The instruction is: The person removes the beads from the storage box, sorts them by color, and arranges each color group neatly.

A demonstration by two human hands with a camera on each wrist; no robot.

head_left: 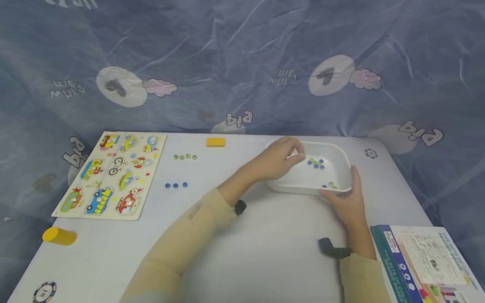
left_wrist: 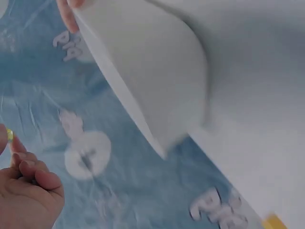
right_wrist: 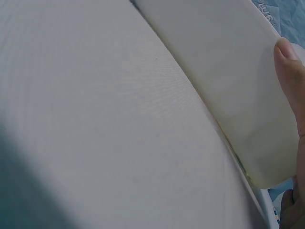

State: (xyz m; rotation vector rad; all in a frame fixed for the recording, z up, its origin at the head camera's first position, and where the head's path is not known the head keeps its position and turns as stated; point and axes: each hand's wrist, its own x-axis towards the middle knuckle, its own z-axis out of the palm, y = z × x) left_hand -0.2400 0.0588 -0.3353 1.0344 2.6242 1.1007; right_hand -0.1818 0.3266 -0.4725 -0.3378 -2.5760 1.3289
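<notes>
A small yellow-green glass marble [left_wrist: 10, 135] is pinched between the thumb and forefinger of my left hand [head_left: 279, 160], which is raised over the left part of a white plastic basin [head_left: 295, 188]. My right hand [head_left: 349, 207] grips the basin's near right corner, its thumb [right_wrist: 287, 55] on the rim. Inside the basin lie several blue and green marbles [head_left: 316, 166], with a smaller cluster [head_left: 331, 184] by the near right wall. On the table left of the basin sit a row of green marbles [head_left: 188, 156] and a row of three blue marbles [head_left: 175, 185].
A wooden vehicle puzzle board [head_left: 125, 185] lies at the left. A yellow block [head_left: 215, 142] is near the back edge and a yellow cylinder [head_left: 59, 236] at the left edge. A boxed set [head_left: 428, 261] occupies the near right corner. Patterned cloth [head_left: 235, 63] hangs behind.
</notes>
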